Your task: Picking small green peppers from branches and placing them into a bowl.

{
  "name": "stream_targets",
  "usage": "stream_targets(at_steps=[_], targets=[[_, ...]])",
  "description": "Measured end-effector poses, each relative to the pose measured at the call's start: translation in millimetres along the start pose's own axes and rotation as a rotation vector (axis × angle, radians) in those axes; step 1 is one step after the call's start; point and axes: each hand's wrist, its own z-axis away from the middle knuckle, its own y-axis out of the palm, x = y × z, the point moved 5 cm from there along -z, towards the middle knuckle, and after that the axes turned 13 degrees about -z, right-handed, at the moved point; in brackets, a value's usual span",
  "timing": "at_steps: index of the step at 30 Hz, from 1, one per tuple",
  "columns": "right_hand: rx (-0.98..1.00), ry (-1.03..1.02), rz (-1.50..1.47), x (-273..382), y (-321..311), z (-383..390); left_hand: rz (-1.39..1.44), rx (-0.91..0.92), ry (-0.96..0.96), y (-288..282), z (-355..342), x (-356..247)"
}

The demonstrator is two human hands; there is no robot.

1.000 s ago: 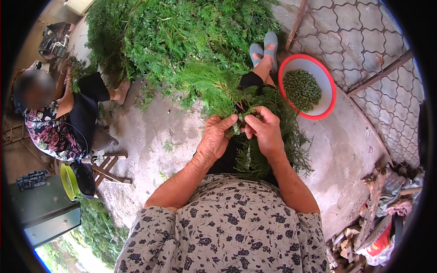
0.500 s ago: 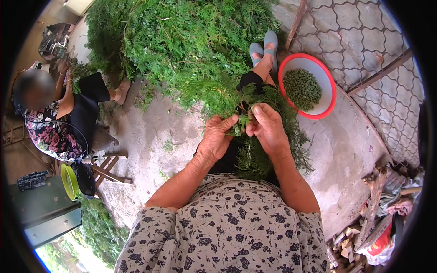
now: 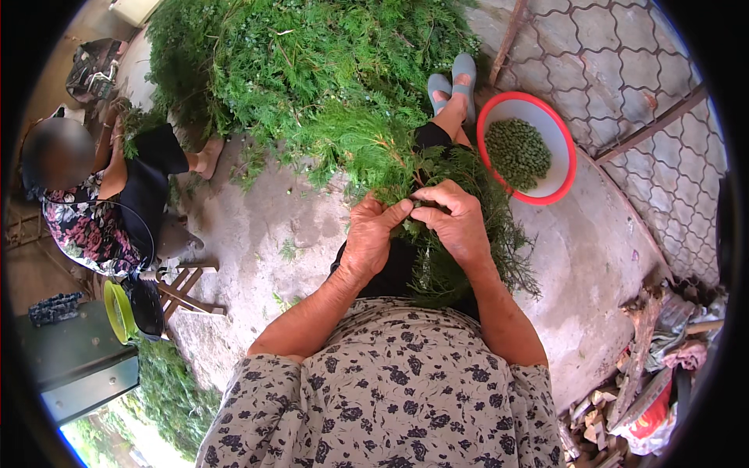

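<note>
Over a dark-clad lap, the left hand grips a green branch; the right hand is pinched narrow beside it, contents hidden. Plucking appears underway, the next move calling for a light pinch. Beyond: a red-rimmed basin of green berries, heaped cuttings.

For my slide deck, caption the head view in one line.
Left hand and right hand meet at a leafy branch, near a red-rimmed basin of green pieces.

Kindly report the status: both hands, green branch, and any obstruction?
Left hand and right hand close together at green branch. Pinched piece, if any, hidden. No obstruction seen.
</note>
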Motion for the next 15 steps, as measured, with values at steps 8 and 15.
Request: stream_targets(at_steps=[8, 15], targets=[[-0.093, 0.373, -0.46, -9.1, 2.2, 3.1, -0.122, 0.1, 0.063, 4.8, -2.6, -7.0], [-0.215, 0.254, -0.829, -6.2, -13.3, -3.6, 0.177, -0.047, -0.135, -7.1, -8.7, 6.5]])
